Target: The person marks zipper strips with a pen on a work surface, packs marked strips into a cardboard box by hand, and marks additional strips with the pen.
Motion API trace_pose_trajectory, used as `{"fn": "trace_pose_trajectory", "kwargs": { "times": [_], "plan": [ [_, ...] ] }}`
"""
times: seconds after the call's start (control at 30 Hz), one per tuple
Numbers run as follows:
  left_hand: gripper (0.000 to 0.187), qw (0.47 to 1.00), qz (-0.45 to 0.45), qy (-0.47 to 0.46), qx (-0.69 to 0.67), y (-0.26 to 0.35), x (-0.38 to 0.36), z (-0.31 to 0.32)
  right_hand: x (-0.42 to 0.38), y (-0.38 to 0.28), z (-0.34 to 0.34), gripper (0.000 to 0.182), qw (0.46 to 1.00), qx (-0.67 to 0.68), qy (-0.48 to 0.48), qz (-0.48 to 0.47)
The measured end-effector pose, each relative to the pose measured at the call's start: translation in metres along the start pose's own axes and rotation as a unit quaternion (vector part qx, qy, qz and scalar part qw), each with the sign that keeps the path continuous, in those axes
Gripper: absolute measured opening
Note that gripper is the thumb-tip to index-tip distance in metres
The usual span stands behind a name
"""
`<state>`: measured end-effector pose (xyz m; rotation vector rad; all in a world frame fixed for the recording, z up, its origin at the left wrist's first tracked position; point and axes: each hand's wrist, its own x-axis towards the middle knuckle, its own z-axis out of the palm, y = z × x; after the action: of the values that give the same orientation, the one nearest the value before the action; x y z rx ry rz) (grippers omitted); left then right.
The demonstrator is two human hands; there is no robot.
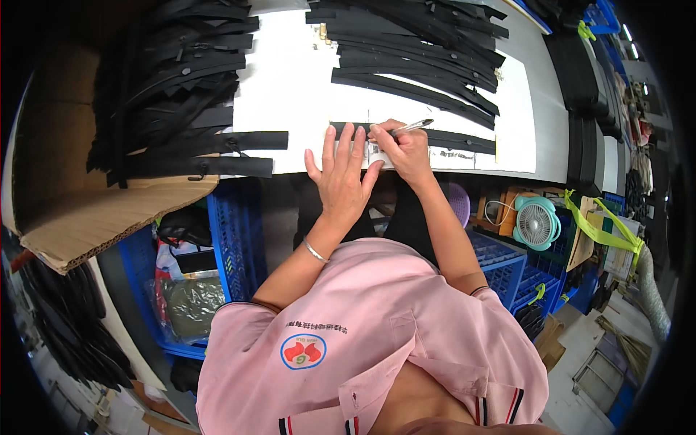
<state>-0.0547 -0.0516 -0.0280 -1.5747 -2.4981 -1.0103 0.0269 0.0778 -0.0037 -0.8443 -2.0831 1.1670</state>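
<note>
My left hand lies flat with its fingers stretched out, the fingertips pressing on a black fabric strip near the front edge of a white board. Just to its right, my right hand grips a silver pen, tip down against the same strip. The exact contact of the tip is hidden by my fingers. Dark markings show on the board below the strip. Beyond my hands, several more black strips lie side by side.
A thick pile of black strips with zipper pulls covers the left side, next to an open cardboard box. Blue plastic crates stand below the table. A turquoise fan and stacked black pieces are on the right.
</note>
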Motion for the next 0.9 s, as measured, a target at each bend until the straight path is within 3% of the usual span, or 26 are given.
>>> {"fn": "trace_pose_trajectory", "kwargs": {
  "times": [0.27, 0.37, 0.4, 0.5, 0.6, 0.9],
  "plan": [
    [0.062, 1.0, -0.003, -0.008, 0.013, 0.002, 0.0, -0.001, -0.002, 0.012, -0.001, 0.02, 0.997, -0.034, -0.023, -0.062],
    [0.063, 1.0, -0.002, -0.013, 0.014, 0.002, 0.001, -0.002, -0.004, -0.006, -0.012, 0.021, 0.995, 0.095, -0.002, 0.027],
    [0.063, 1.0, -0.003, -0.015, 0.015, 0.003, 0.001, -0.002, -0.007, -0.009, -0.023, 0.022, 0.996, 0.07, 0.012, 0.063],
    [0.064, 1.0, -0.003, -0.019, 0.019, 0.003, 0.001, -0.003, -0.013, 0.005, -0.047, 0.022, 0.983, 0.098, 0.149, 0.039],
    [0.064, 0.999, 0.002, -0.02, 0.025, 0.002, 0.0, -0.002, -0.012, 0.007, -0.075, 0.023, 0.977, -0.041, 0.185, 0.093],
    [0.06, 1.0, -0.001, 0.0, 0.009, 0.013, 0.004, -0.005, -0.011, 0.033, -0.076, 0.023, 0.986, -0.059, 0.154, 0.029]
  ]
}}
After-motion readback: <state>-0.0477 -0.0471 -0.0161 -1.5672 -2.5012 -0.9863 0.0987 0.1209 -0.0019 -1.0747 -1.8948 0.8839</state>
